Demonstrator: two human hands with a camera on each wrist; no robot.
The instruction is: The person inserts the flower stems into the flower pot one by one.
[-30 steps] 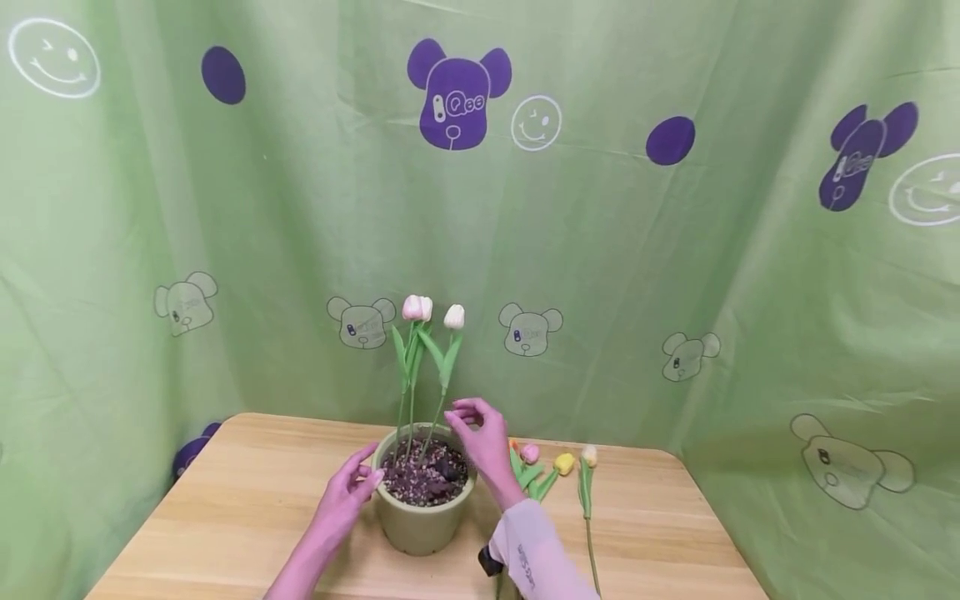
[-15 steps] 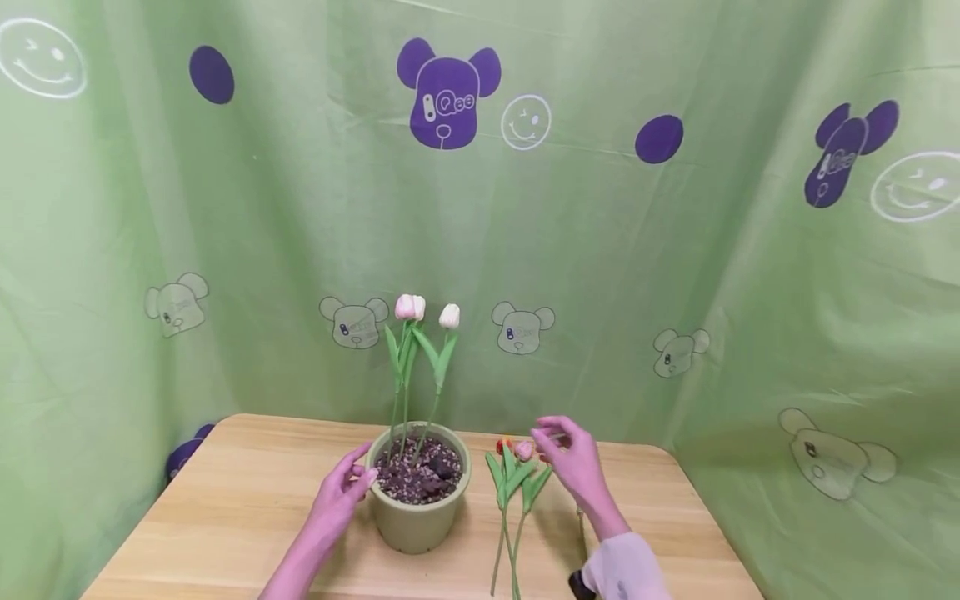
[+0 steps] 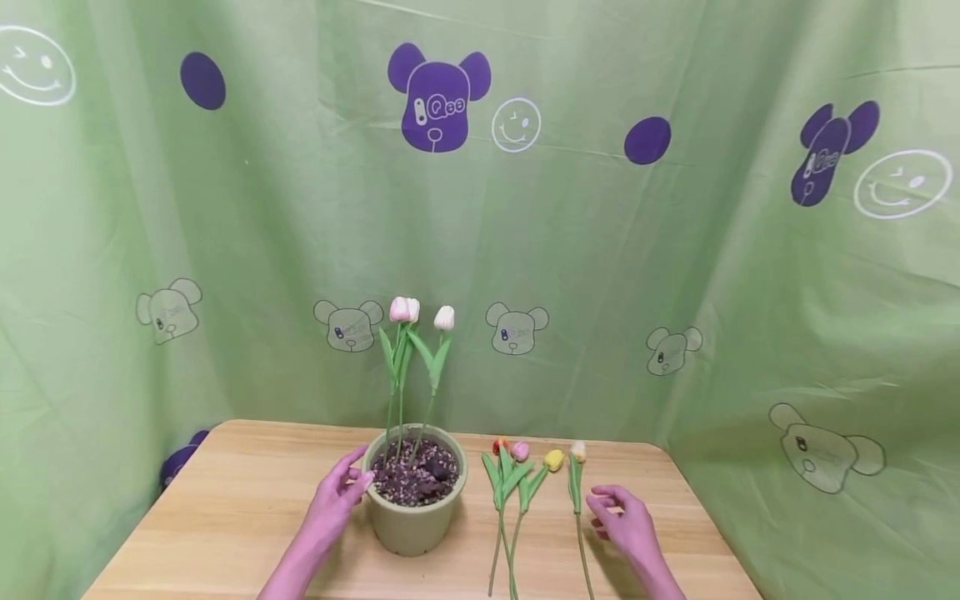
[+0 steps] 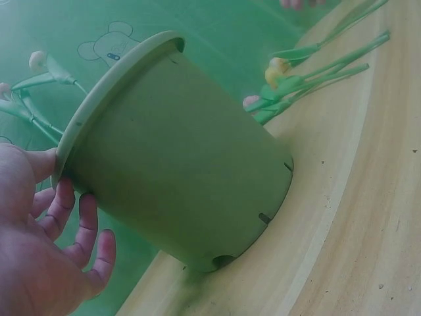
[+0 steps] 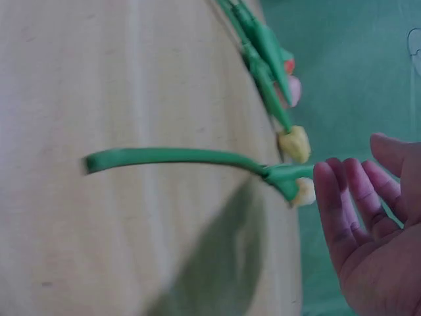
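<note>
A green flower pot (image 3: 414, 527) filled with dark, pebbly soil (image 3: 420, 473) holds several upright artificial tulips with pink-and-white and white heads (image 3: 444, 317). My left hand (image 3: 335, 497) grips its rim (image 4: 99, 99) from the left, thumb above and fingertips beneath. To the right, my right hand (image 3: 624, 520) hovers beside a single cream tulip (image 3: 576, 483), apart from it, fingers loosely bent with nothing in them. In the right wrist view, the relaxed fingers (image 5: 332, 210) show just beyond that tulip's green stem (image 5: 171, 156).
Between pot and cream tulip lie a red tulip (image 3: 500, 447), a pink tulip (image 3: 520, 451) and a yellow tulip (image 3: 553, 460), their stems crossing. The wooden table (image 3: 247, 500) has its back edge close to a green printed curtain (image 3: 585, 250).
My right hand has moved from beside the potted tulips, over the lying flowers, to the right of the cream tulip. The left hand stays on the pot's rim.
</note>
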